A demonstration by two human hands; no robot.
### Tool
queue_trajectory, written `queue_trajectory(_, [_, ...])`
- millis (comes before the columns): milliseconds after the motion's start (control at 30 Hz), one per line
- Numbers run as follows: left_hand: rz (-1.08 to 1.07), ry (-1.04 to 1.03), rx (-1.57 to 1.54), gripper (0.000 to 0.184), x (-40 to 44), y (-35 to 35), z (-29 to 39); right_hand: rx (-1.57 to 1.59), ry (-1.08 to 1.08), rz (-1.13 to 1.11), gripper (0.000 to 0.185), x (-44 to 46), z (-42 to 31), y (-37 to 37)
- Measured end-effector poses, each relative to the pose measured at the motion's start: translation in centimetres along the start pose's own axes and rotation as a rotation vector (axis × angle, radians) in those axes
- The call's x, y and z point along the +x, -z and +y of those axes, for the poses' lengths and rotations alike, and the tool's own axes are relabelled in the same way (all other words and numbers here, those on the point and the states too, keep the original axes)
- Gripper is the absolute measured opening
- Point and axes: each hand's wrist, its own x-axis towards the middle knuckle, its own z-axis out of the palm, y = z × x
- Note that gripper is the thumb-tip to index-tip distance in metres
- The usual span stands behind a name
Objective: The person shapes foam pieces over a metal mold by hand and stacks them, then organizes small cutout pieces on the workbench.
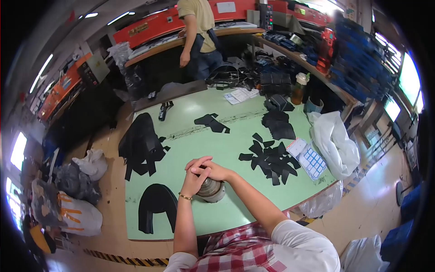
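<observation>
Both hands rest one over the other on top of a round metal object (212, 191) near the front of the green table (217, 149). My left hand (195, 176), with a bracelet at its wrist, touches its upper left side. Across it lies my right hand (212, 169), its fingers over the other hand. How the lower fingers sit on the object is hidden. A horseshoe-shaped stack of black pieces (157, 199) lies to the left. Small black pieces (272, 158) are scattered to the right.
More black pieces (141, 140) lie at the left edge, others (212, 122) at the middle. Printed sheets (312, 162) and a white bag (335, 145) are at the right. A bottle (299, 88) stands at the back right. Another person (201, 36) stands behind the table.
</observation>
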Motion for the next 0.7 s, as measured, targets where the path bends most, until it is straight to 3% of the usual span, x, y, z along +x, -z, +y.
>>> queue_trajectory(400, [-0.005, 0.013, -0.021, 0.041, -0.5, 0.0, 0.5, 0.021, -0.075, -0.023, 0.042, -0.1, 0.2, -0.1])
queue_trajectory(533, [0.020, -0.010, -0.030, 0.040, -0.5, -0.2, 0.0, 0.001, 0.029, -0.016, 0.042, -0.1, 0.9, -0.2])
queue_trajectory(700, [0.019, -0.009, -0.031, 0.040, -0.5, -0.2, -0.2, 0.004, -0.060, -0.029, 0.041, -0.2, -0.1, -0.1])
